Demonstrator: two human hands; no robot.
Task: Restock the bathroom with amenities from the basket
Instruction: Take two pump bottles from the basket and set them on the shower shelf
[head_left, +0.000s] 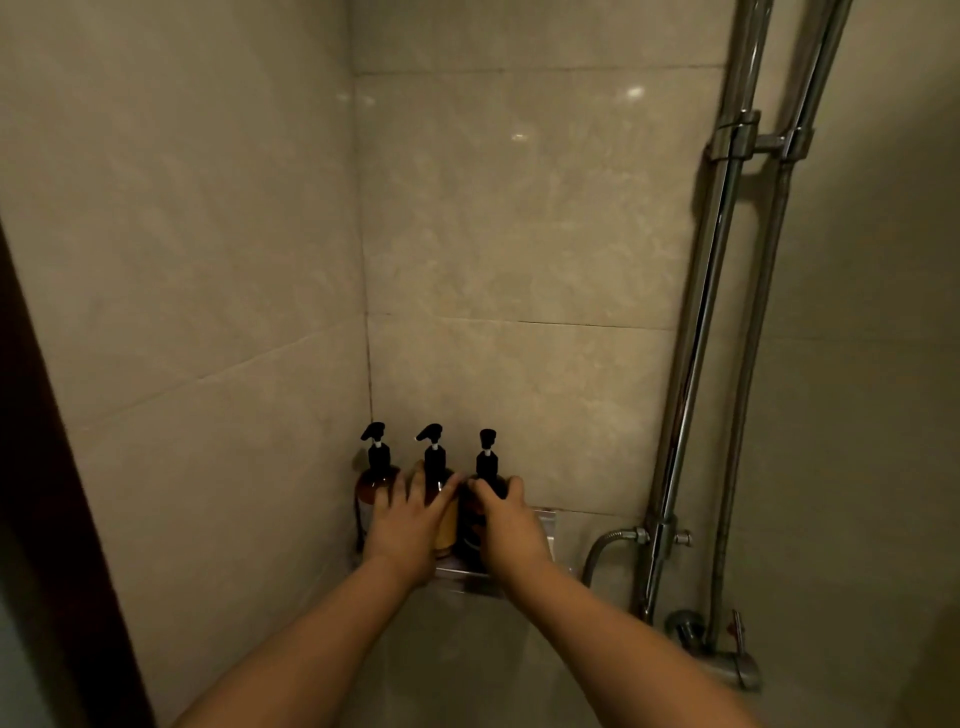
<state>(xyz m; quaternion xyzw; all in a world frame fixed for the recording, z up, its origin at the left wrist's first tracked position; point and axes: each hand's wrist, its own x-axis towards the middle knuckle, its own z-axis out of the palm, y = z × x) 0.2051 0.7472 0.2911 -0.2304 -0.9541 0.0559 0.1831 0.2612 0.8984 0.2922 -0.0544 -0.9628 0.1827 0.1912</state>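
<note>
Two bare arms reach from the near edge toward the far corner of a shower. At the end of them, both hands are at a small metal shelf fixed low in that corner. Three brown pump bottles with black tops stand in a row on it, close side by side. The left hand is open, with its fingers spread wide. It lies flat on the front of the middle bottle and partly covers the left bottle. I think it is there to keep those two from tipping or sliding. The right hand has its thumb and fingers curled round the right bottle and grips it low on its body. That looks like a hold for setting the bottle down or turning it so it lines up with the others. The bottles sit tight against the tiled wall, likely so they stay out of the way and cannot fall back. Shiny shower pipes run up the wall on the right, with a bendy hose below them. A dark door frame is at the near left. The basket cannot be seen, so I cannot tell what is left in it.
</note>
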